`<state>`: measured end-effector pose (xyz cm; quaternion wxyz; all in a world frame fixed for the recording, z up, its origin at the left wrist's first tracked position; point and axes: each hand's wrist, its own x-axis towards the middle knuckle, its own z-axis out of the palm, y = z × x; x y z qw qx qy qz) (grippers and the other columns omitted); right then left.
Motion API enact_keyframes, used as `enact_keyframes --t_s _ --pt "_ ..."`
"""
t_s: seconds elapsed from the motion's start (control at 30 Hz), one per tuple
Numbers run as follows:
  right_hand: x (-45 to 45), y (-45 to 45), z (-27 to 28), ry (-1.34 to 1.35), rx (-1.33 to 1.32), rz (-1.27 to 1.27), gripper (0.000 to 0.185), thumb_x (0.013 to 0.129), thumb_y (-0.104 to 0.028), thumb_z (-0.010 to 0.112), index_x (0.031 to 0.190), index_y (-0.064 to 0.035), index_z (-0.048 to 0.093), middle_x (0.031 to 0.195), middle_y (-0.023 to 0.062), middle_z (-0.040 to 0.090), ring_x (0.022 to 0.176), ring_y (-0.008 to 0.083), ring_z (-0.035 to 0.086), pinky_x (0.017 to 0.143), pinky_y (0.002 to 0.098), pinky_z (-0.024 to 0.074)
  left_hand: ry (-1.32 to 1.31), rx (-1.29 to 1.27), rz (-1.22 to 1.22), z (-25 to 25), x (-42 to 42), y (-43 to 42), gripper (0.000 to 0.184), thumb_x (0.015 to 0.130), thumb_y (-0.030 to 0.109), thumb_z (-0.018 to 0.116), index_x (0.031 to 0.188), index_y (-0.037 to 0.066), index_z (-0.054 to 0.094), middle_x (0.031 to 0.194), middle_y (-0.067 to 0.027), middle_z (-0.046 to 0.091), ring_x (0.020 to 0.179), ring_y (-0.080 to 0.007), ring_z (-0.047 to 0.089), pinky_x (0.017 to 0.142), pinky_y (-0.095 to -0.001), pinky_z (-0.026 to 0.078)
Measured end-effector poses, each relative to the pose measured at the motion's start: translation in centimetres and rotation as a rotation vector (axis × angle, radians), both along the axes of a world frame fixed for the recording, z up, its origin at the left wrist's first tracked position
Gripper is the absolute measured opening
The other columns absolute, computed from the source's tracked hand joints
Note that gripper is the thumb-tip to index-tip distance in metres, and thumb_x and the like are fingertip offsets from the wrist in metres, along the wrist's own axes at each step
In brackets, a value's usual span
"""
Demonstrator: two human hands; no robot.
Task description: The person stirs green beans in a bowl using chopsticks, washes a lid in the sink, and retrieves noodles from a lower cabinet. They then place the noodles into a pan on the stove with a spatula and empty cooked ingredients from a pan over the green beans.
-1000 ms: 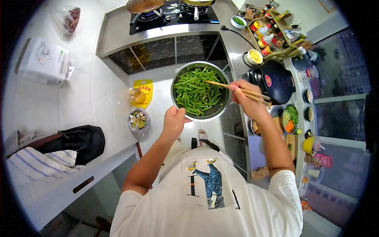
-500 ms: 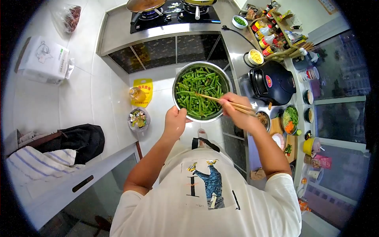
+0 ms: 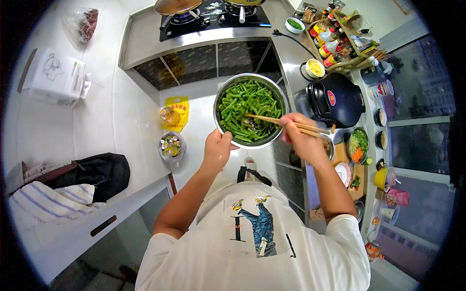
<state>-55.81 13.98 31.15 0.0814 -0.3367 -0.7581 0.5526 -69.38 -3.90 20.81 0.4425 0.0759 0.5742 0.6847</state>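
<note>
A round metal bowl [image 3: 218, 112] is held up in front of me, full of cut green beans [image 3: 250, 104]. My left hand [image 3: 218, 148] grips its rim at the lower left, thumb on top and fingers hidden beneath. Wooden chopsticks [image 3: 272, 120] are closed in my right hand [image 3: 301, 137] at the bowl's right side. Their tips reach in among the beans near the middle, where some darker bits show.
Two pans, one a brown pan [image 3: 177, 6], sit on the black stove [image 3: 213, 24] ahead. Along the right counter stand a black electric cooker [image 3: 340, 99], seasoning bottles [image 3: 327, 48] and a bowl of shredded vegetables [image 3: 358, 145]. A trash bin [image 3: 171, 147] stands on the floor, lower left.
The chopsticks have shifted slightly right and now lie flatter, and the beans are rearranged, with a gap near the tips. My left hand keeps its grip on the bowl.
</note>
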Motion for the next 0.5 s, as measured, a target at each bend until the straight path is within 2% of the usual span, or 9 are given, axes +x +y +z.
enact_keyframes --t_s 0.03,0.1,0.17,0.23,0.3,0.37,0.5 --pt "0.2 0.3 0.5 0.041 0.045 -0.024 0.023 0.094 -0.022 0.054 0.089 -0.0018 0.064 0.060 0.0030 0.058 0.052 0.0081 0.051 0.048 0.0239 0.0407 0.008 0.035 0.007 0.0 0.0 0.1 0.027 0.091 0.008 0.038 0.110 -0.005 0.052 0.103 -0.0139 0.066 0.087 -0.0240 0.069 0.077 -0.0332 0.057" --pt "0.2 0.4 1.0 0.064 0.041 -0.044 0.023 0.094 -0.022 0.053 0.089 -0.0019 0.064 0.061 0.0032 0.058 0.053 0.0079 0.052 0.049 0.0243 0.0409 -0.001 0.056 0.014 0.2 0.1 0.2 0.027 0.091 0.008 0.038 0.111 -0.004 0.052 0.102 -0.0138 0.067 0.087 -0.0236 0.069 0.073 -0.0326 0.057" --pt "-0.6 0.9 1.0 0.102 0.137 -0.062 0.021 0.095 -0.020 0.054 0.089 -0.0022 0.062 0.059 0.0014 0.056 0.051 0.0068 0.050 0.046 0.0221 0.0393 0.013 -0.030 -0.022 0.3 0.3 0.0 0.027 0.092 0.009 0.037 0.110 -0.003 0.053 0.101 -0.0135 0.067 0.087 -0.0226 0.069 0.069 -0.0317 0.056" --pt "-0.9 0.9 -0.9 0.119 0.110 -0.067 0.021 0.095 -0.020 0.055 0.089 -0.0020 0.062 0.059 0.0012 0.055 0.050 0.0069 0.049 0.046 0.0226 0.0389 0.019 -0.057 -0.029 1.6 0.4 0.1 0.027 0.092 0.010 0.038 0.110 -0.003 0.053 0.101 -0.0137 0.067 0.087 -0.0224 0.069 0.068 -0.0310 0.056" --pt "-0.9 0.2 -1.9 0.100 0.159 0.065 0.021 0.095 -0.020 0.055 0.089 -0.0015 0.062 0.059 0.0012 0.055 0.050 0.0067 0.049 0.046 0.0228 0.0390 0.025 -0.083 -0.032 1.6 0.4 0.2 0.027 0.092 0.011 0.038 0.110 -0.003 0.053 0.100 -0.0138 0.067 0.087 -0.0222 0.069 0.066 -0.0303 0.056" --pt "0.0 -0.5 -1.3 0.043 0.097 0.079 0.020 0.094 -0.019 0.055 0.087 -0.0011 0.062 0.059 0.0013 0.056 0.051 0.0065 0.050 0.046 0.0228 0.0394 0.014 -0.110 -0.003 -0.1 0.2 -0.1 0.026 0.092 0.013 0.040 0.109 -0.002 0.053 0.100 -0.0129 0.067 0.086 -0.0215 0.069 0.064 -0.0285 0.055" --pt "1.7 0.6 0.4 -0.063 0.158 0.166 0.019 0.093 -0.018 0.055 0.087 -0.0019 0.063 0.060 0.0020 0.057 0.051 0.0063 0.050 0.046 0.0228 0.0392 0.035 -0.063 0.027 -1.3 0.1 -0.5 0.026 0.091 0.013 0.041 0.108 -0.002 0.053 0.100 -0.0128 0.067 0.085 -0.0214 0.069 0.064 -0.0286 0.056"
